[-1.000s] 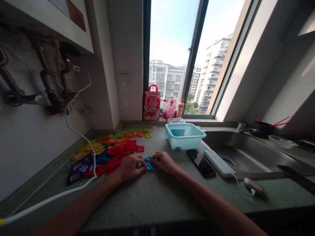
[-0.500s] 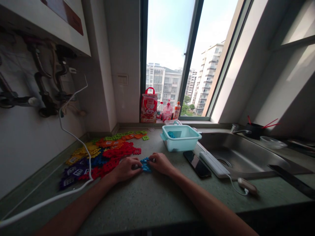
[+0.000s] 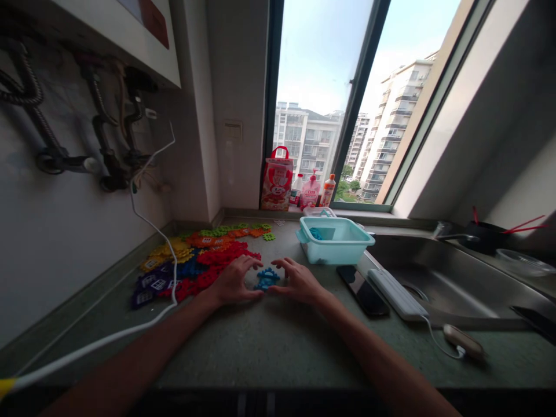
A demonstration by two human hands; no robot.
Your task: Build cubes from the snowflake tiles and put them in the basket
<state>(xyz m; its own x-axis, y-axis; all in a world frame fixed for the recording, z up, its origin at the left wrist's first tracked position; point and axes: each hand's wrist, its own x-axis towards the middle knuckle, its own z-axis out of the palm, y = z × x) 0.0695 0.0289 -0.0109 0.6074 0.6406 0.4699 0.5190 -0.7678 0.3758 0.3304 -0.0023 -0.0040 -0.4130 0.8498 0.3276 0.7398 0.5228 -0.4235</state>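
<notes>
A small blue assembly of toothed interlocking plastic pieces [image 3: 266,279] rests on the counter between my hands. My left hand [image 3: 237,280] curves around its left side, thumb and fingers apart. On the other side my right hand [image 3: 299,279] is likewise spread, its fingers close to the blue pieces but not closed on them. Just left of my left hand lie red interlocking pieces [image 3: 204,272], with purple pieces [image 3: 150,284], yellow pieces [image 3: 167,255], orange pieces [image 3: 206,239] and green pieces [image 3: 269,236] spread beyond.
A light-blue plastic tub [image 3: 336,250] with blue pieces inside stands behind my right hand. A phone [image 3: 362,291], a white power strip [image 3: 397,294] and the steel sink [image 3: 443,278] lie to the right. A white cable [image 3: 117,335] crosses the counter at left.
Both hands have let go of the blue assembly and opened around it. It stays on the counter between them. The camera view has turned a little to the left.
</notes>
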